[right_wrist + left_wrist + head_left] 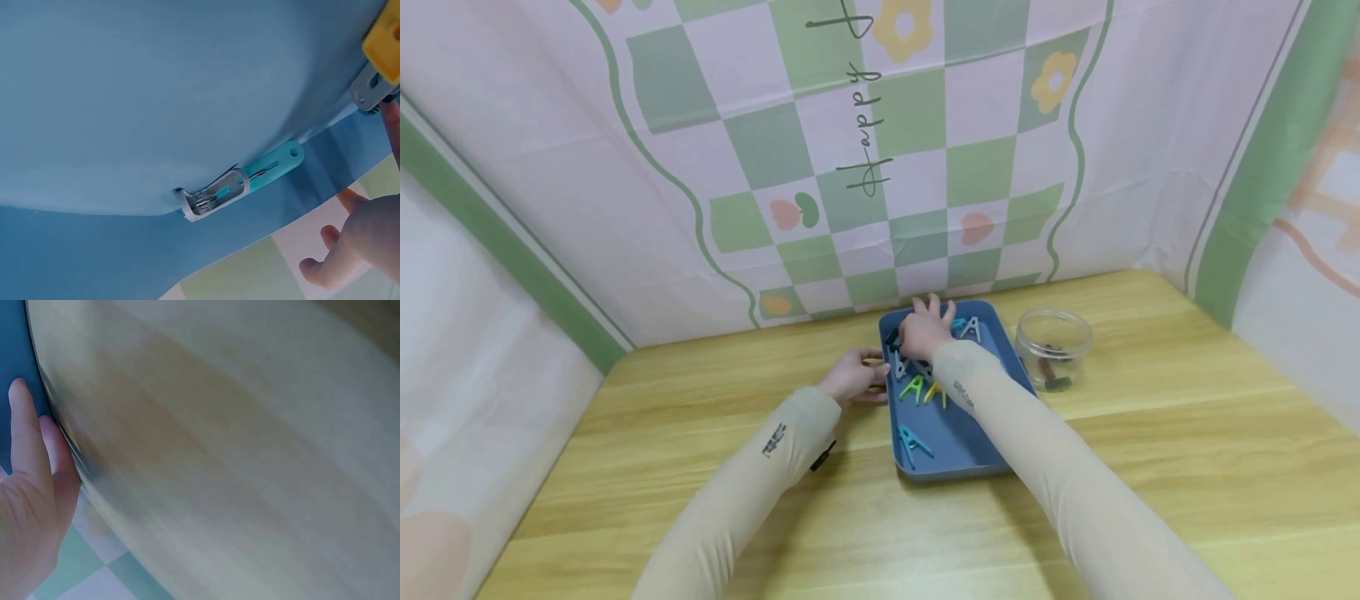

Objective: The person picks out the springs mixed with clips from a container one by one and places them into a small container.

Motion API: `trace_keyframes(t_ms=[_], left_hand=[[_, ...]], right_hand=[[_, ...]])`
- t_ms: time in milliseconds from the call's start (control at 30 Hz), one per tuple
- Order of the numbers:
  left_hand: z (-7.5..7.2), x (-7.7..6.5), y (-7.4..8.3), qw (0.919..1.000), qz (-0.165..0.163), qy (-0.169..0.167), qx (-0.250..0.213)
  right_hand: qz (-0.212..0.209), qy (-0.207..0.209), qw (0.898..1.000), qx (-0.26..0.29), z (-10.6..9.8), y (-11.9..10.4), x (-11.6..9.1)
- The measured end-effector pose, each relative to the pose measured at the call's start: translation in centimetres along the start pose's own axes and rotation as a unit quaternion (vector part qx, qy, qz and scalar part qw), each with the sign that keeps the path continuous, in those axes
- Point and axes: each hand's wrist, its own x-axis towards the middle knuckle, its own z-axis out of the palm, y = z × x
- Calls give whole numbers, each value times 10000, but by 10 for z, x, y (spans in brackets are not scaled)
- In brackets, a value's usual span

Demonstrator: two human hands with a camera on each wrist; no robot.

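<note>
A blue tray (955, 442) holds several clothespins. My left hand (855, 377) rests against the tray's left wall, its fingers straight along the side, as the left wrist view also shows. My right hand (925, 331) is inside the tray at its far left corner, beside a black clothespin (892, 337). In the right wrist view one fingertip touches a dark piece beside a grey clothespin (370, 87); the thumb's grip is hidden, while other fingers stick out past the rim. Nearer lie a green clothespin (913, 387), a yellow clothespin (932, 392) and a blue clothespin (914, 442).
Right of the tray stands a clear round jar (1054, 346) with a few dark pieces in it. A grey clothespin (971, 327) lies by the tray's far wall, next to a turquoise clothespin (275, 165). Behind the wooden table (1180, 417) hangs a patterned curtain (917, 167).
</note>
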Motion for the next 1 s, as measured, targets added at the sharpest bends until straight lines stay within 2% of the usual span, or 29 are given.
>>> trace_keyframes(t_ms=[600,1000], left_hand=[[0,-3,-1,10000,30,17,-57],[1,1,-2,10000,1,27,-76]], right_hand=[[-160,244,9987,418,-10,2,-4],[-165,410,9973,592,-23,6,-8]])
